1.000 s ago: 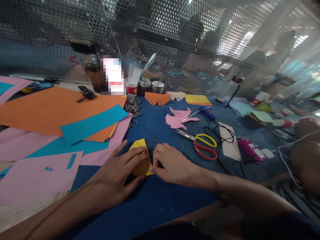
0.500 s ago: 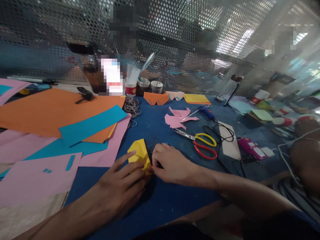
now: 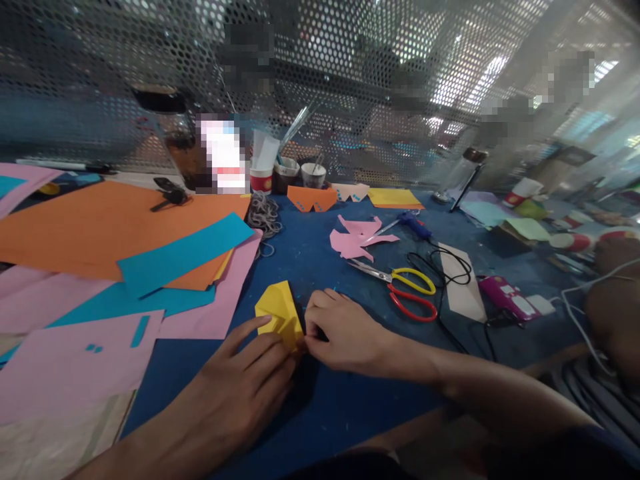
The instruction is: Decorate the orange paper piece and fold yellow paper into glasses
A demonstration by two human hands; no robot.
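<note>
A folded piece of yellow paper [image 3: 278,304] lies on the blue table [image 3: 320,413], in front of me. My left hand [image 3: 250,367] rests on its lower left part, the index finger lying across the paper and the other fingers near its lower edge. At the lower right corner, my right hand [image 3: 345,330] pinches the paper's edge between thumb and curled fingers. Part of the paper is hidden under the left fingers. Scissors [image 3: 390,275] with one yellow and one red handle lie beyond my right hand, below a pink paper cutout [image 3: 357,237].
Orange [image 3: 75,227], blue [image 3: 185,253] and pink sheets [image 3: 80,360] cover the left side. Grey string [image 3: 265,215], cups [image 3: 313,175] and a jar [image 3: 175,140] stand or lie behind. A glue gun [image 3: 415,225] with black cord lies right; another person's arm [image 3: 613,287] is at far right.
The left fingers have slid slightly down and back, baring more of the yellow paper. The right hand keeps its pinch at the corner. The view has shifted a little.
</note>
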